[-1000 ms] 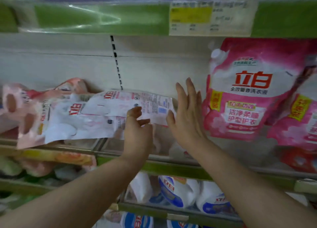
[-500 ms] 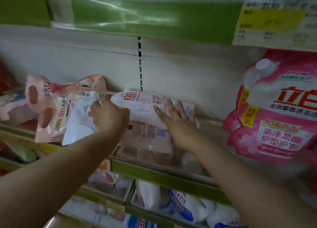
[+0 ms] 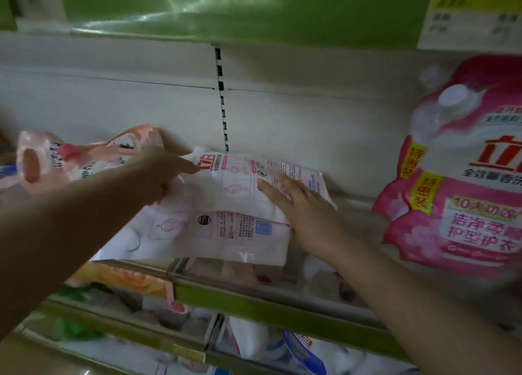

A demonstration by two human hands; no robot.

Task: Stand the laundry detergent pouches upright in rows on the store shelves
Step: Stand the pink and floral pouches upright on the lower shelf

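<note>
A pale pink and white detergent pouch lies flat, back side up, on top of another flat pouch on the shelf. My left hand grips the upper pouch at its left end. My right hand rests flat on its right end, fingers spread. Further left another pale pink pouch lies on its side with its handle hole showing. At the right a bright pink pouch with a white cap stands upright.
The white back wall has a slotted upright in the middle. A green shelf edge with a yellow price label hangs overhead. The lower shelf holds blue and white pouches and orange ones.
The view has shifted left and closer. My left hand moved from the pouch's front edge to its left end; my right hand came down from the wall onto the pouch.
</note>
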